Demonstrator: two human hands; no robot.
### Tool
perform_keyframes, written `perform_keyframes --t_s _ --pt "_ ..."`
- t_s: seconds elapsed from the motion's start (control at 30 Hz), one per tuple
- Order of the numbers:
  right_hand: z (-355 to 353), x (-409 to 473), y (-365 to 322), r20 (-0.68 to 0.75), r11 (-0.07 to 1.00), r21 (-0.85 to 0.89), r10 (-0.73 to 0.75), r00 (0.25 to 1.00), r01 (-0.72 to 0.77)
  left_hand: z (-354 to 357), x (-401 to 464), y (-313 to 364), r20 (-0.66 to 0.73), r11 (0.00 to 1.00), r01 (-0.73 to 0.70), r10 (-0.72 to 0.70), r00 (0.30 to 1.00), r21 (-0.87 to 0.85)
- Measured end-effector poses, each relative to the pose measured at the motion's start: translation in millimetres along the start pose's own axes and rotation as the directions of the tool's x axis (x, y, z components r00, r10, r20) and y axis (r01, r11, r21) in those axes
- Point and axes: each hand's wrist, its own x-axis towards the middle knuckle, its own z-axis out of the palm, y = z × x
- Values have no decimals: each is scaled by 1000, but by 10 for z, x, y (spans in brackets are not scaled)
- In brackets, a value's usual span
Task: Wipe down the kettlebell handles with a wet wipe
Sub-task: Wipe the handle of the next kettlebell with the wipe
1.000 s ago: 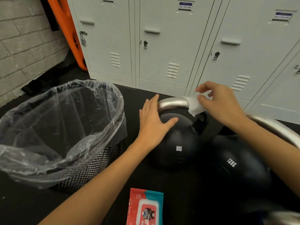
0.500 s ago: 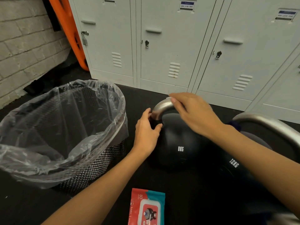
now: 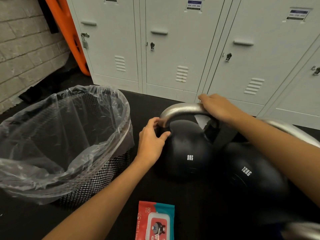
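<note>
A black 8KG kettlebell (image 3: 188, 149) stands on the dark floor, its silver handle (image 3: 178, 110) arching over it. My right hand (image 3: 218, 106) wraps the handle's right end with a white wet wipe (image 3: 200, 121) pressed under the palm; a corner of the wipe hangs below. My left hand (image 3: 152, 137) grips the base of the handle's left leg. A black 12KG kettlebell (image 3: 251, 175) sits to the right, its silver handle (image 3: 294, 130) partly behind my right forearm.
A mesh waste bin (image 3: 97, 175) lined with a clear plastic bag stands left of the kettlebells. A red and teal wet wipe pack (image 3: 154, 220) lies near the bottom edge. Grey lockers (image 3: 173, 49) line the back, a brick wall (image 3: 26, 49) the left.
My right hand slid with the wipe along the 8KG handle to the left, then back to its right end. My left hand moved from the bell's body to the handle's left leg.
</note>
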Motion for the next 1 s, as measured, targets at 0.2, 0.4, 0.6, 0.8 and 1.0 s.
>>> perform_keyframes --t_s 0.2,0.4,0.6,0.8,1.0 --pt "311 -143 -127 -99 896 -295 -375 922 333 -39 15 7 17 1000 4 -4 1000 -21" --pt "462 -298 243 -413 942 296 -24 910 159 -52 17 2 19 999 7 -7 1000 -39" --pt "629 -378 123 -392 742 669 314 865 34 -53 19 -13 22 999 0 1 1000 -42" --pt "959 -569 65 -376 928 37 -330 866 370 -69 12 -22 31 998 -24 26 999 -50" --pt "955 -566 244 -496 970 97 -148 855 224 -78 22 -29 39 998 -27 29 999 -56"
